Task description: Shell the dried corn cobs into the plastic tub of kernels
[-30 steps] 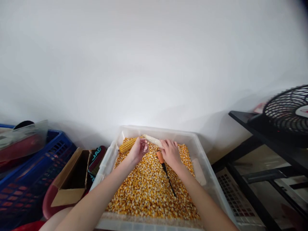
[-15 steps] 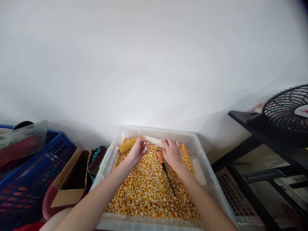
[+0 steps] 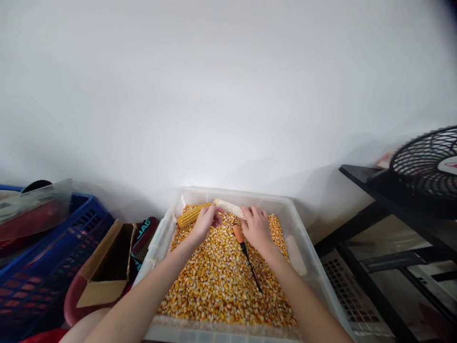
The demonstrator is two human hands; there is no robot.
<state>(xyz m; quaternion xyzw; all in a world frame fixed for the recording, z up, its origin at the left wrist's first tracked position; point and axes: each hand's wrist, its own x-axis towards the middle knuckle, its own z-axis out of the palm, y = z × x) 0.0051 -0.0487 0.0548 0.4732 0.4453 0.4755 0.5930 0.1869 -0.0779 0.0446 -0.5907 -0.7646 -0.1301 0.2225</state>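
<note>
1. Hold the corn cob (image 3: 210, 212) level above the far end of the clear plastic bin (image 3: 307, 247), just below frame centre, so loosened grain drops onto the loose kernels (image 3: 217, 281)
2. Keep the left hand (image 3: 205, 223) closed around the cob where yellow grain meets bare core; the thumb should push rows off toward the stripped part
3. Keep the right hand (image 3: 255, 226) clamped on the bare pale end (this end gives the firmest purchase) and twist against the left
4. The screwdriver (image 3: 244, 250) lies unheld on the kernels beside the right wrist; use it only on rows that seem too tight
</note>
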